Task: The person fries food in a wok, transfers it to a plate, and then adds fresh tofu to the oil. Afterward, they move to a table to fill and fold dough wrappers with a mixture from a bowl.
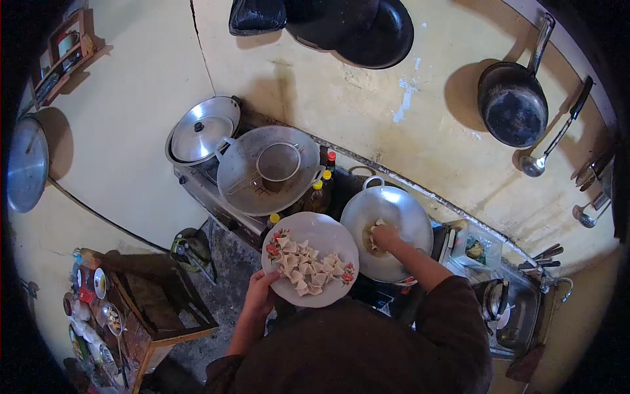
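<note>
My left hand [261, 292] grips the rim of a white plate [282, 226] with red flowers, thumb on top. Many pale folded dumplings [305, 266] lie on it. To the right, my right hand [386, 238] reaches low into a silver wok [410, 226], its fingers curled downward and partly hidden by the hand itself. Beside those fingers, pale dumpling pieces [377, 224] sit in yellowish oil [369, 241] at the wok's bottom. What the fingertips hold cannot be made out.
Left of the wok stand a larger grey pan [239, 157] with a strainer [278, 162] inside, a lidded pot [203, 131] and yellow-capped bottles [319, 192]. A plastic container [477, 247] and a sink [523, 322] are at right. A wooden table [131, 328] bears dishes at lower left.
</note>
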The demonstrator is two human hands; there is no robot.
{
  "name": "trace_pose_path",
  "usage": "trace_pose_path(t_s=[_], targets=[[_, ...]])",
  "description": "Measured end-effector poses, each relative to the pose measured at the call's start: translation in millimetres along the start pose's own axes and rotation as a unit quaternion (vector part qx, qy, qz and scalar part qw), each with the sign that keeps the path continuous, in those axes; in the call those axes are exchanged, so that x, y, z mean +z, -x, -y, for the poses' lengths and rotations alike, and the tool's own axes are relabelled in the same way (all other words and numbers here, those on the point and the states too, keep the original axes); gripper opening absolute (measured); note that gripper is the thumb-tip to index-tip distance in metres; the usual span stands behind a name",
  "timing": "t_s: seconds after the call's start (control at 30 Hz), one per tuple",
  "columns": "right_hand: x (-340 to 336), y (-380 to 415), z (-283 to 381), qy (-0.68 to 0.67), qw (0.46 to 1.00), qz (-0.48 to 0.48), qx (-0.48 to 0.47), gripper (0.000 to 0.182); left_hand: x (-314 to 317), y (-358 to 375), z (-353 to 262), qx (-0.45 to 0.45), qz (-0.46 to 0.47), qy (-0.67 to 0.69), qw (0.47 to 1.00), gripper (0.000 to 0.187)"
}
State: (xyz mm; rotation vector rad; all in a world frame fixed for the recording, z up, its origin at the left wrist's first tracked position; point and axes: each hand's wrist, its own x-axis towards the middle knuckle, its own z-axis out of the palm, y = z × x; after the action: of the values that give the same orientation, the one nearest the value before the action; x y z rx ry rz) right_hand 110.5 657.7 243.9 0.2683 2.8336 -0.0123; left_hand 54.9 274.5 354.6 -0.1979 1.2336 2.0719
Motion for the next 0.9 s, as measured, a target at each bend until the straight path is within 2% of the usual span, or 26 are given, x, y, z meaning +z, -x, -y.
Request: trace_pose_path(t_s=[0.07,0.13,0.17,0.2,0.23,0.27,0.33,0.37,0.43,0.47,0.53,0.57,0.63,0.83,0.9], targets=[[-8.5,-1.6,-0.9,-0.009,1.0,0.016,-0.004,0.016,1.9,1.5,-1.2,0.002,0.011,0.01,1.0,0.023],[-26.0,-2.0,0.7,-0.083,0.995,-0.057,0.014,0.019,1.7,1.5,0.0,0.013,0.001,0.008,1.0,0.023],[-38.1,-0.4,4.3,-0.082,0.995,-0.057,0.014,0.019,2.8,2.4,-1.0,0.012,0.001,0.008,1.0,0.023],[-63.6,7.1,17.3,-0.235,0.968,-0.085,0.023,0.019,5.0,3.9,-3.2,0.006,0.008,0.006,1.0,0.023],[-88.6,16.6,30.7,-0.382,0.917,-0.112,0.033,0.019,5.9,5.0,-4.2,0.0,0.014,0.003,1.0,0.023],[-112.9,28.7,42.3,-0.381,0.917,-0.112,0.033,0.019,5.1,4.4,-3.5,-0.001,0.015,0.003,1.0,0.023],[-153.3,51.9,64.4,-0.462,0.868,-0.101,-0.151,0.023,2.8,2.0,-1.6,0.0,0.026,0.004,1.0,0.023],[-160.7,57.8,74.2,-0.463,0.868,-0.103,-0.15,0.023,3.3,1.4,-0.8,0.0,0.027,0.003,1.0,0.023],[-165.0,66.4,91.4,-0.36,0.868,-0.128,-0.315,0.025,5.6,1.1,1.2,0.011,0.02,0.002,1.0,0.023],[-162.7,68.0,97.6,-0.36,0.869,-0.129,-0.315,0.025,6.5,1.6,0.6,0.011,0.021,0.002,1.0,0.023],[-158.4,71.3,107.2,-0.216,0.915,-0.095,-0.327,0.031,7.9,3.0,-1.0,-0.001,0.019,-0.021,1.0,0.023],[-158.2,71.8,109.3,-0.215,0.915,-0.096,-0.328,0.031,7.7,3.0,-0.7,0.0,0.019,-0.021,1.0,0.023],[-158.4,72.6,112.2,-0.242,0.921,-0.035,-0.303,0.033,6.5,3.7,0.2,0.006,0.031,-0.035,0.999,0.024],[-151.7,71.6,113.0,-0.206,0.932,-0.039,-0.296,0.021,-3.7,1.1,7.2,-0.007,0.038,-0.004,0.999,0.025],[-150.6,69.1,111.2,-0.24,0.92,-0.064,-0.303,0.017,-3.1,1.5,7.6,-0.005,0.034,-0.005,0.999,0.025]])
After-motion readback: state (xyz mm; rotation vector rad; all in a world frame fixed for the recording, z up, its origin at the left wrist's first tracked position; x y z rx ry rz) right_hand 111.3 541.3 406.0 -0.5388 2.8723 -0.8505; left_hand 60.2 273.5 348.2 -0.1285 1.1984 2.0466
